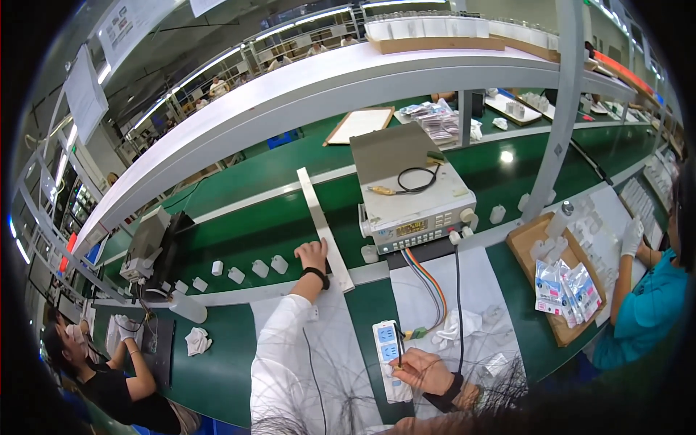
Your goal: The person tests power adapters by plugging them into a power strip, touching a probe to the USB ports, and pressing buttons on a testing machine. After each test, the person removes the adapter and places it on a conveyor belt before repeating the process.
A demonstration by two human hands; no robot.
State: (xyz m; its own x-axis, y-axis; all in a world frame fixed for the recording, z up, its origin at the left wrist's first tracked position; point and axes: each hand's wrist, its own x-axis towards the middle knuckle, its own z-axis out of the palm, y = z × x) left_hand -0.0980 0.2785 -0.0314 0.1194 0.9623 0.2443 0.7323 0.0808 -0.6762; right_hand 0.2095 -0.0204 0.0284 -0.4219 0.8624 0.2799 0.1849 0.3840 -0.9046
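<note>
My left hand (312,257) reaches over the green conveyor belt, palm down with fingers apart, touching or very near a long white bar (324,226) laid across it. I see nothing held in it. Several small white power adapters (259,268) stand in a row to its left. My right hand (426,371) is closed in a pinch over a white power strip (388,351) with blue sockets; what sits between its fingertips is too small to make out. Beside those fingers lies a green connector (417,333) on rainbow-coloured wires (433,283).
A grey bench meter (413,188) stands ahead, a cable with clips on top. To the right, a cardboard tray (540,279) holds printed packets. Co-workers sit at left (109,362) and right (647,304). A metal post (562,109) and overhead shelf (290,90) frame the bench.
</note>
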